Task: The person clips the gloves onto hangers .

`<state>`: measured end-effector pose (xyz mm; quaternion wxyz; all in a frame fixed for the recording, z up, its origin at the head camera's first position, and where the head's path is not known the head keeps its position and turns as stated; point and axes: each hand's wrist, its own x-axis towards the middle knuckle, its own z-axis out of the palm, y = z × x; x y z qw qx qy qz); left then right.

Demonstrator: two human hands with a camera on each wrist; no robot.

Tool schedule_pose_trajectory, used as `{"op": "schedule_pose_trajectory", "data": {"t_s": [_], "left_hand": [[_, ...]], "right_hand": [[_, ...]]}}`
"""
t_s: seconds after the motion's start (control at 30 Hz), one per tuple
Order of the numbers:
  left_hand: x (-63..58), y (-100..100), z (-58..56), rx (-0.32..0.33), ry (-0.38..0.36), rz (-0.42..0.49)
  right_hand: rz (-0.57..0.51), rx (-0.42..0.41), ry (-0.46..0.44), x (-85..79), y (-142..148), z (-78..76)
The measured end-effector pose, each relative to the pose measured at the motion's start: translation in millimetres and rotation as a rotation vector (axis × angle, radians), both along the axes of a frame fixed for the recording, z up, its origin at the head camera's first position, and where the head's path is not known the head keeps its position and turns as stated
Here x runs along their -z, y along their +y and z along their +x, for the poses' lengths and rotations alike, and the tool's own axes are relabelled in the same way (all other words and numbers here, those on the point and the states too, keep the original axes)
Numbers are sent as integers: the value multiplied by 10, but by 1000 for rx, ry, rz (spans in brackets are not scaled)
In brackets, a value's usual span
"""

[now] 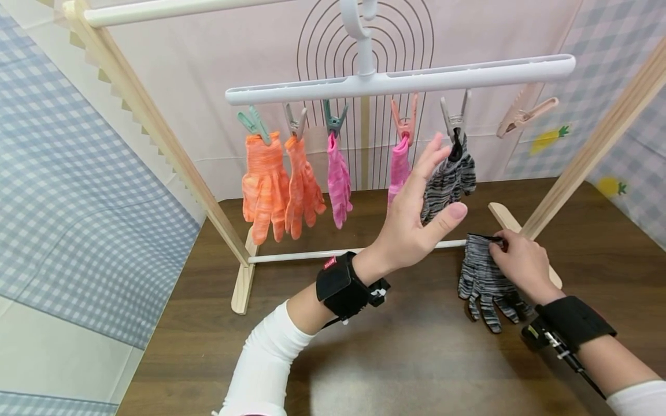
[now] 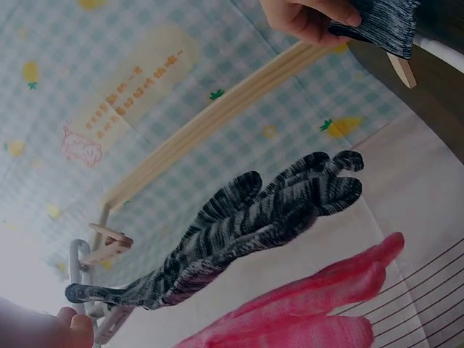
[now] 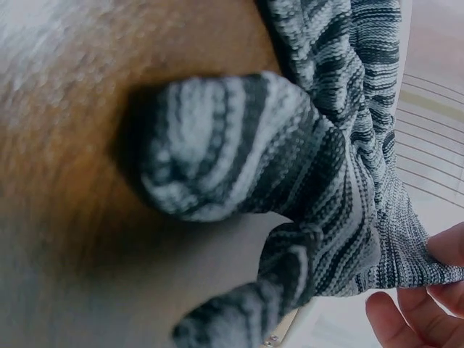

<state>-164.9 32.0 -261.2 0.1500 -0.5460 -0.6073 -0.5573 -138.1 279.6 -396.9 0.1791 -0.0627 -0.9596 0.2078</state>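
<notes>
My right hand (image 1: 522, 263) pinches the cuff of a black-and-grey striped knit glove (image 1: 484, 274), whose fingers dangle down close over the table. In the right wrist view, the fingertips (image 3: 417, 315) grip the cuff edge of that glove (image 3: 319, 167). My left hand (image 1: 411, 222) is raised with its fingers straight, overlapping a matching striped glove (image 1: 452, 176) in the head view. A grey clothespin (image 1: 455, 118) holds this second glove by its cuff. The left wrist view has the left fingertips (image 2: 81, 330) right by the cuff of the hanging glove (image 2: 239, 225).
Orange gloves (image 1: 265, 188) and pink gloves (image 1: 339, 182) hang from clothespins on a white hanger (image 1: 400, 84). At its right end hangs a pale pink clothespin (image 1: 525, 118). A wooden rack (image 1: 161, 150) with a white lower bar (image 1: 307, 255) stands on the brown table (image 1: 416, 358).
</notes>
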Motion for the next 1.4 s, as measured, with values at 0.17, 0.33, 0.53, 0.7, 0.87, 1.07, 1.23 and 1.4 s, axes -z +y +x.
{"op": "schedule_pose_trajectory", "data": {"t_s": [0.17,0.33,0.53,0.7,0.87,1.07,1.23,1.4], "left_hand": [[-31,44,38,-5,51,-12],[-64,96,65,-12,62,-71],[-124,178,86,27,15,-127],[-228,242,126,10,-46,-223],[-305,316,136,2,-90,-301],[-329,415,53,-37,-139,-359],[-394,494,-1,-102,-184,-459],[-458,587,-62,-182,-185,-570]], "right_hand": [[-5,6,-5,2,3,1],[-10,17,-9,7,5,-1],[-4,15,5,10,14,-2],[-7,5,-2,5,20,13],[-9,3,-8,6,29,16],[-1,8,-11,7,38,8],[6,11,-10,3,41,6],[5,13,-12,-1,41,8]]}}
